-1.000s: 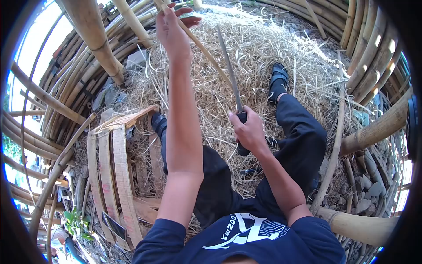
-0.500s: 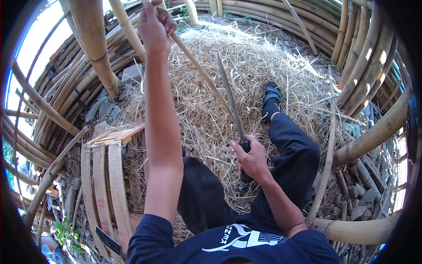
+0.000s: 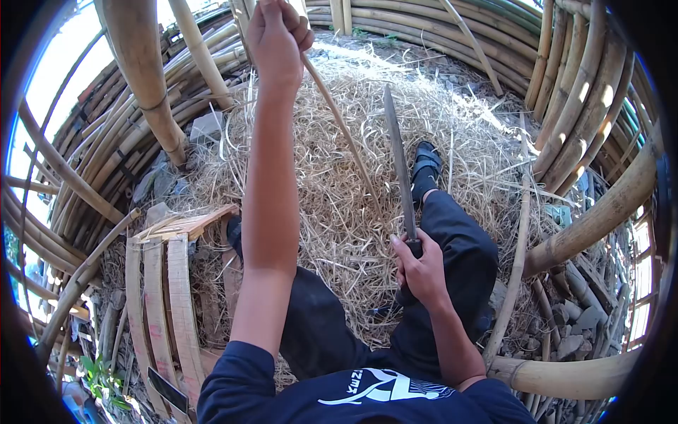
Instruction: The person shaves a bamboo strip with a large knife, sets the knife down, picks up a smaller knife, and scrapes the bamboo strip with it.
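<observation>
One bamboo strip (image 3: 340, 121) and one knife (image 3: 401, 173), held apart over the shavings (image 3: 332, 212).
Our left hand (image 3: 281, 35), far and to the left, curls around the strip, which slants nearward and ends left of the knife. Our right hand (image 3: 425, 274), nearer us, grips the knife, its tip pointing far. We judge that if the strip twisted or our grip loosened, the knife could skid toward our right leg (image 3: 462, 244) or right shoe (image 3: 426, 164), both to its right; a slack left hold could let the strip swing wild.
</observation>
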Demonstrator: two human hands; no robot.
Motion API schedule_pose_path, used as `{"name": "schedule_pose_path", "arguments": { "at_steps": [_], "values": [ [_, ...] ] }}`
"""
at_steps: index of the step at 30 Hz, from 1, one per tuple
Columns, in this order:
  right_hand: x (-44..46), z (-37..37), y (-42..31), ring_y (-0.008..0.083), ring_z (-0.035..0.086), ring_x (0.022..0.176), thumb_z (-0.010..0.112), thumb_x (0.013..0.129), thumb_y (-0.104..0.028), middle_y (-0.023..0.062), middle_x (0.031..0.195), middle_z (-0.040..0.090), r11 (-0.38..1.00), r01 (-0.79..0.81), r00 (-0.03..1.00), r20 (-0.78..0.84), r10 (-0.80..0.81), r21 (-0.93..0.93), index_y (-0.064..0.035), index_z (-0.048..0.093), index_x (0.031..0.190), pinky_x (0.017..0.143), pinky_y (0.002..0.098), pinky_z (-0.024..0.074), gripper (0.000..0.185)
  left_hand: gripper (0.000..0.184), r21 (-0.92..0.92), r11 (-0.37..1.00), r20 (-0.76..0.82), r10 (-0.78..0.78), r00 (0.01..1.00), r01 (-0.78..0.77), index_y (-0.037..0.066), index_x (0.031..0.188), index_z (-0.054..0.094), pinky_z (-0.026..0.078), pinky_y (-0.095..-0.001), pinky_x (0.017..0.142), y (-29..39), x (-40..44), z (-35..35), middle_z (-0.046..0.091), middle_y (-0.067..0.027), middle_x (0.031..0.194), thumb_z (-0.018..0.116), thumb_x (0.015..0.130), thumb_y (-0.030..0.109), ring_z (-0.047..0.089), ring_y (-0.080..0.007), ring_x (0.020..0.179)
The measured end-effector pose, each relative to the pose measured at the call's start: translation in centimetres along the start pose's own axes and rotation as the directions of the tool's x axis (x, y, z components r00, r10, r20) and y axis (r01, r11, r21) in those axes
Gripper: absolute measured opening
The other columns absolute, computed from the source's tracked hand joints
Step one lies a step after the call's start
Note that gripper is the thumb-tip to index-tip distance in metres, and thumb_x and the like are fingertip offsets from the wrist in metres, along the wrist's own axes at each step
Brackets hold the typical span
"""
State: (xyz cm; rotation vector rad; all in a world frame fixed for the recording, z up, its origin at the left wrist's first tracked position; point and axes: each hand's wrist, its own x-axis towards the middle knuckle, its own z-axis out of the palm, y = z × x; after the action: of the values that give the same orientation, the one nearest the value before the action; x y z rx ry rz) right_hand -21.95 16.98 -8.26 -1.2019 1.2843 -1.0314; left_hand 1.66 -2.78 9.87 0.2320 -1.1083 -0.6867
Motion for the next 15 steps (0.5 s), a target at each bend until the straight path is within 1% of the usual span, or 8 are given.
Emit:
{"name": "schedule_pose_path", "arguments": {
  "at_steps": [3,5,7,9,11,12,13,15],
  "values": [
    [-0.6,-0.2,-0.2,0.0062,0.048,0.039,0.06,0.09,-0.018,-0.0012,0.051,0.05,0.999,-0.025,1.0,-0.005,0.025,0.021,-0.0041,0.052,0.082,0.038,0.0232,0.0364,0.018,0.03,-0.037,0.999,0.032,-0.03,0.999,0.031,0.01,0.083,0.047,0.02,-0.0244,0.042,1.3,-1.2,0.5,0.026,0.0033,0.058,0.041,0.102,0.032,0.021,-0.0077,0.047],
    [-0.8,0.0,-0.2,0.0061,0.048,0.039,0.06,0.09,-0.018,-0.0013,0.052,0.049,0.996,-0.061,0.998,0.021,0.06,0.058,-0.0043,0.051,0.083,0.038,0.0231,0.0362,0.017,0.03,0.022,0.999,-0.051,-0.032,0.998,0.033,0.01,0.083,0.045,0.019,-0.0243,0.043,1.5,-1.6,0.6,0.026,0.0031,0.059,0.041,0.102,0.033,0.021,-0.008,0.047],
    [-1.0,0.5,-0.3,0.0055,0.047,0.039,0.059,0.091,-0.017,-0.0022,0.052,0.049,0.996,-0.042,0.999,0.038,0.039,0.079,-0.0046,0.051,0.084,0.037,0.0225,0.036,0.016,0.025,0.021,0.998,-0.015,-0.054,0.998,0.055,0.011,0.083,0.044,0.019,-0.0246,0.043,1.8,-1.7,0.8,0.025,0.0028,0.059,0.041,0.101,0.028,0.02,-0.0082,0.048],
    [-1.0,1.2,-0.3,0.0074,0.049,0.041,0.061,0.09,-0.02,-0.0003,0.053,0.05,0.995,-0.067,0.997,0.05,0.064,0.073,-0.003,0.052,0.082,0.039,0.0252,0.0369,0.02,0.028,-0.12,0.991,0.068,-0.05,0.996,0.058,0.015,0.083,0.043,0.018,-0.0228,0.036,1.8,-1.9,0.9,0.025,0.0056,0.057,0.04,0.101,0.036,0.02,-0.0055,0.042],
    [-0.9,2.2,0.0,0.0123,0.052,0.044,0.062,0.088,-0.024,0.003,0.052,0.049,0.994,0.041,0.999,0.034,-0.038,-0.1,-0.0003,0.053,0.08,0.043,0.0298,0.0382,0.026,0.028,-0.1,0.993,0.068,-0.055,0.996,0.062,0.015,0.082,0.043,0.019,-0.0226,0.038,1.9,-2.0,1.1,0.024,0.0061,0.057,0.04,0.101,0.035,0.02,-0.0051,0.043],
    [-0.8,2.7,-0.2,0.0123,0.052,0.044,0.062,0.088,-0.024,0.003,0.052,0.049,0.996,0.027,1.0,0.018,-0.026,-0.083,-0.0003,0.053,0.08,0.043,0.0298,0.0382,0.026,0.028,-0.072,0.996,0.045,-0.046,0.998,0.049,0.015,0.082,0.043,0.019,-0.0225,0.039,2.1,-2.1,1.0,0.024,0.0063,0.058,0.04,0.102,0.034,0.02,-0.0051,0.043],
    [-0.8,3.3,-0.7,0.0174,0.054,0.046,0.062,0.088,-0.023,0.0076,0.054,0.051,0.991,0.062,0.998,0.02,-0.06,-0.122,0.0014,0.053,0.081,0.045,0.033,0.0398,0.027,0.027,-0.044,0.998,0.022,-0.039,0.999,0.04,0.015,0.081,0.043,0.019,-0.0223,0.039,2.3,-2.1,1.0,0.024,0.0064,0.058,0.041,0.102,0.032,0.02,-0.0051,0.044],
    [-0.5,4.3,-1.9,0.0278,0.059,0.05,0.06,0.088,-0.021,0.0169,0.057,0.056,0.969,0.133,0.991,0.025,-0.13,-0.208,0.0048,0.054,0.082,0.05,0.0393,0.0428,0.027,0.018,0.058,0.997,-0.021,-0.057,0.998,0.058,0.011,0.08,0.041,0.018,-0.0251,0.044,2.2,-1.5,0.9,0.025,0.0029,0.058,0.041,0.098,0.017,0.019,-0.0081,0.048]
  ]
}}
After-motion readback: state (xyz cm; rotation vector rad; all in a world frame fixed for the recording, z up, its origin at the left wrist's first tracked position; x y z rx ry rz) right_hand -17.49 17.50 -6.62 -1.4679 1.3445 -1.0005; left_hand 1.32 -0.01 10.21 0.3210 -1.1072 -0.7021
